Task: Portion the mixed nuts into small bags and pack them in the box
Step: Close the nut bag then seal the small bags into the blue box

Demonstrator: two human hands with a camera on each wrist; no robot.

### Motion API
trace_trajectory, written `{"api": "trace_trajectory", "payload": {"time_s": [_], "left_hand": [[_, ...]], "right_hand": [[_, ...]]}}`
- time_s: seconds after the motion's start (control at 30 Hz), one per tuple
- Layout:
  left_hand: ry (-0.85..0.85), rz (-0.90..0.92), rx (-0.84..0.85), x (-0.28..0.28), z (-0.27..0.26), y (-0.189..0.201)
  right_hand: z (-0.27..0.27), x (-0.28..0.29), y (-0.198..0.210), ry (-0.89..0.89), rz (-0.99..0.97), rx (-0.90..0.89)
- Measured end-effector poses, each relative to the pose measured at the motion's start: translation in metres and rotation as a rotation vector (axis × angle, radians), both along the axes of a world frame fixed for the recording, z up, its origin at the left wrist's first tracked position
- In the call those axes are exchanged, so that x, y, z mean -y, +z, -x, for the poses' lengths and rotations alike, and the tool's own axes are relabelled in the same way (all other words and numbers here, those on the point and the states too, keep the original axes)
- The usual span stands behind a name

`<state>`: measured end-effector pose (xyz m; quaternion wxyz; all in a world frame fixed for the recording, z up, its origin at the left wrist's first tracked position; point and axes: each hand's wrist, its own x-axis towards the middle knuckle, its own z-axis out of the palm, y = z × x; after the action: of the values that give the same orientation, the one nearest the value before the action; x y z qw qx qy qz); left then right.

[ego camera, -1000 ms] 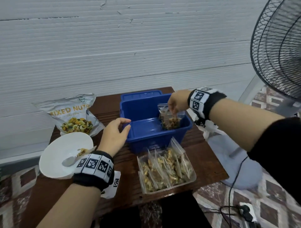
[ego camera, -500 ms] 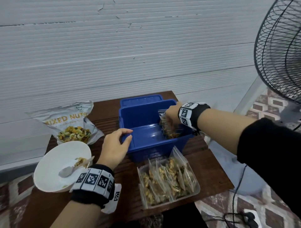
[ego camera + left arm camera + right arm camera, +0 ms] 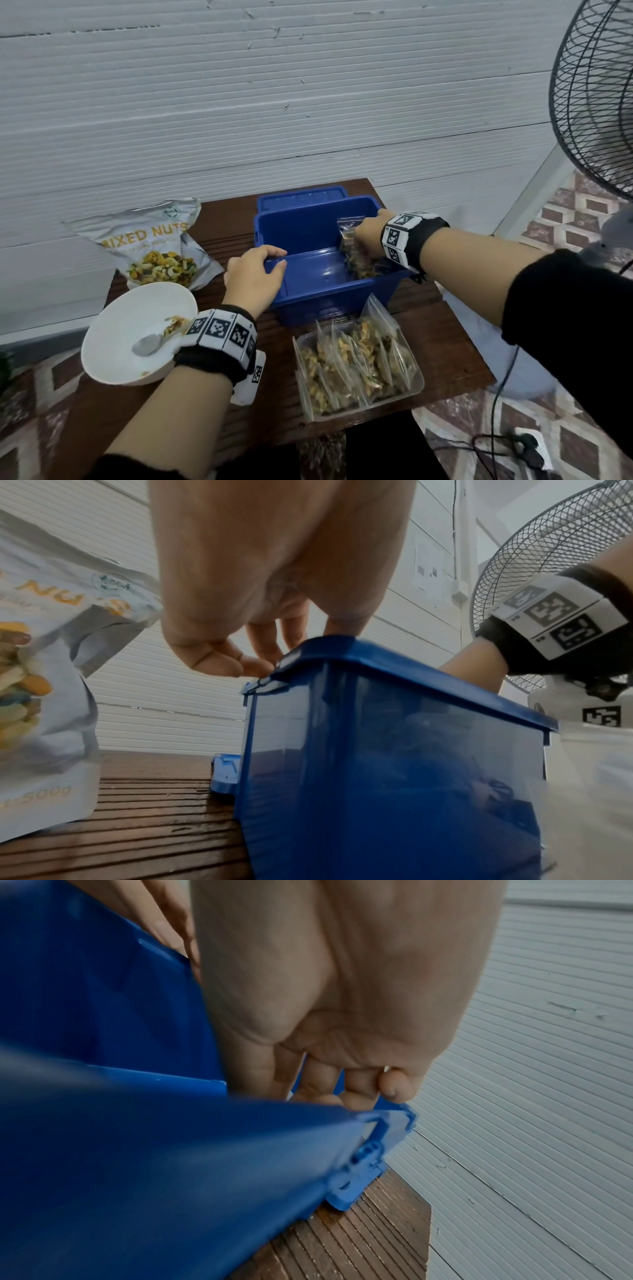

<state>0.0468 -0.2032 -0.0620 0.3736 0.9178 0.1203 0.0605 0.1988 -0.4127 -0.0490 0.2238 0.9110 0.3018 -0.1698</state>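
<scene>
Right now we're lowering a small filled zip bag (image 3: 356, 250) into the right end of the blue plastic box (image 3: 308, 274), which sits mid-table on the brown slatted table (image 3: 442, 329) with its lid (image 3: 301, 198) lying behind it.

To do this well, we judge: set the bag down against the right wall, standing on its bottom edge, so the rest can line up beside it. Let go only once it rests on the floor of the box, else it flops flat and wastes room. Keep the box steady meanwhile.

Grip: our right hand (image 3: 371, 236) is curled over the bag's upper part, fingers closed on it; exact fingertip contact is hidden by the hand itself. The right wrist view shows only curled fingers (image 3: 322, 1083) above the box rim, bag not visible there. Our left hand (image 3: 253, 277) holds the box's near-left corner, thumb inside and fingers (image 3: 263, 642) bent over the rim, a light clamp and not a fist.

More filled bags stand packed in the clear plastic tray (image 3: 416, 387) just in front of the box. The mixed nuts pouch (image 3: 154, 246) leans at far left, with a white bowl (image 3: 113, 342) and spoon (image 3: 147, 344) near it, few nuts left inside.
</scene>
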Motion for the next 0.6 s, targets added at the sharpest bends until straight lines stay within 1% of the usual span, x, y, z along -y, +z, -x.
{"api": "trace_trajectory", "payload": {"time_s": [0.1, 0.2, 0.33, 0.43, 0.53, 0.6], "left_hand": [[-0.001, -0.004, -0.005, 0.000, 0.002, 0.000], [-0.003, -0.018, -0.002, 0.001, 0.006, 0.002], [-0.008, -0.023, 0.011, 0.007, 0.015, 0.005], [-0.017, -0.036, 0.019, 0.011, 0.024, 0.009], [-0.028, -0.032, 0.019, 0.015, 0.034, 0.012], [-0.038, -0.027, 0.019, 0.019, 0.041, 0.013]], "right_hand": [[0.011, 0.000, 0.013, -0.046, -0.082, -0.022], [0.023, -0.001, 0.029, -0.037, -0.186, -0.040], [0.052, -0.008, 0.061, -0.044, -0.428, -0.064], [0.081, -0.007, 0.079, -0.118, -0.590, -0.100], [0.113, 0.006, 0.085, -0.203, -0.629, -0.082], [0.138, 0.017, 0.085, -0.255, -0.625, -0.105]]}}
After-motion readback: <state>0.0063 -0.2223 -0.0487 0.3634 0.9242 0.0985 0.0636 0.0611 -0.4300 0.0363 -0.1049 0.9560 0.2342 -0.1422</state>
